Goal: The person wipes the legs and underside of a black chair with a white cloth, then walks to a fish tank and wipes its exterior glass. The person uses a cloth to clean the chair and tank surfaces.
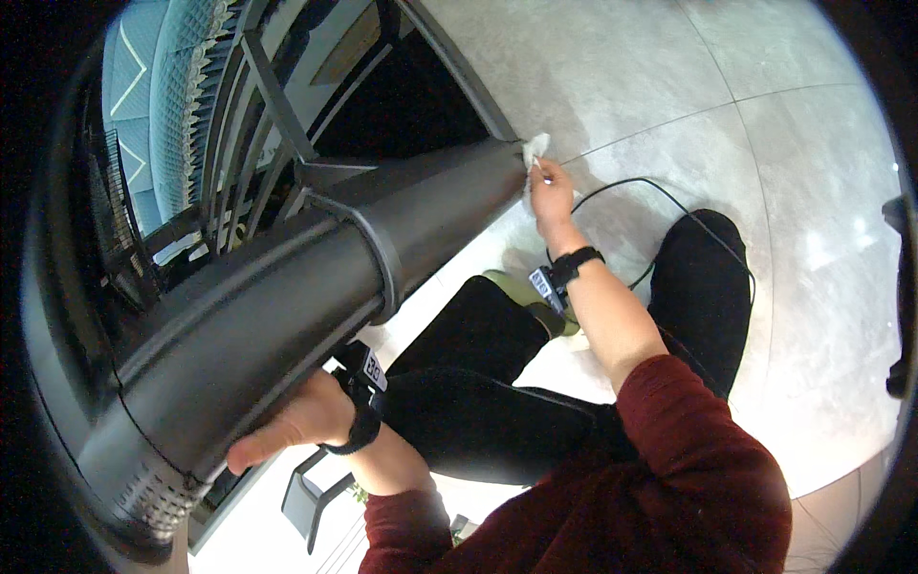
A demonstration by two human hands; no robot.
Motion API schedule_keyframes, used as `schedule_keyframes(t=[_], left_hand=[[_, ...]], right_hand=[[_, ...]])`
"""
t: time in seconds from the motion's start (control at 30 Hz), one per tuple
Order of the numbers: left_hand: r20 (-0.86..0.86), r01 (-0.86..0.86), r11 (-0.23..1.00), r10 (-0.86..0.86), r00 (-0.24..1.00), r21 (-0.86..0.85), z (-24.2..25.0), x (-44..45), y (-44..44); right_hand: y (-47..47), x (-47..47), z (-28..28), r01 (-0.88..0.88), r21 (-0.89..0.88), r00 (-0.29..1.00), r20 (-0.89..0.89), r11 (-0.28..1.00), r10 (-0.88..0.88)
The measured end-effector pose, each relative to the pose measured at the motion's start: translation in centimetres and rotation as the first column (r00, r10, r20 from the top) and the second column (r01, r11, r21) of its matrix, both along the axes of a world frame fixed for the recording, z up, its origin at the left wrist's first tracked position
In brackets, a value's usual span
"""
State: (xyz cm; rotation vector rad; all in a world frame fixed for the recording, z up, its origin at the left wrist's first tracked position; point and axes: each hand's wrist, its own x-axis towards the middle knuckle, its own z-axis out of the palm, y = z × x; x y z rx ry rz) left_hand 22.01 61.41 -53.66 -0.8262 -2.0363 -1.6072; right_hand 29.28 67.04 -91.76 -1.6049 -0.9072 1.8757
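Note:
A large dark grey machine cover (pixel 287 287), long and curved with a raised band across it, runs from the lower left to the upper middle. My right hand (pixel 551 192) grips a crumpled white tissue or cloth (pixel 535 148) at the cover's narrow far end, close to the floor. Against the cover's lower edge rests my left hand (pixel 301 420), thumb extended; the fingers are partly hidden beneath or behind the cover. Each wrist wears a black strap with a small device.
Dark metal bars (pixel 276 97) stand beyond the cover, with blue quilted fabric (pixel 172 93) behind. A black cable (pixel 645 179) loops over the grey tiled floor (pixel 674 136) by my legs. Below my left hand is a grey metal frame part (pixel 305 502).

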Motion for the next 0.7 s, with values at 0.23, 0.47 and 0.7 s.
schedule_keyframes(t=[0.23, 0.47, 0.7], left_hand=[[0.1, 0.084, 0.996, -0.085, 0.991, 0.011, 0.3, 0.1, -0.1], [0.13, 0.14, 0.99, -0.139, 0.982, 0.006, 0.4, -0.1, 0.0], [0.112, 0.083, 0.996, -0.084, 0.99, 0.012, 0.2, -0.1, -0.2]], right_hand=[[-0.3, 1.3, 21.4, 0.001, 0.382, 0.918, -0.366, 0.924, 0.15], [-1.2, 1.5, 26.6, 0.134, 0.383, 0.809, -0.574, 0.914, 0.122], [-2.5, 0.3, 9.8, 0.114, 0.201, 0.988, -0.126, 0.973, -0.09]])
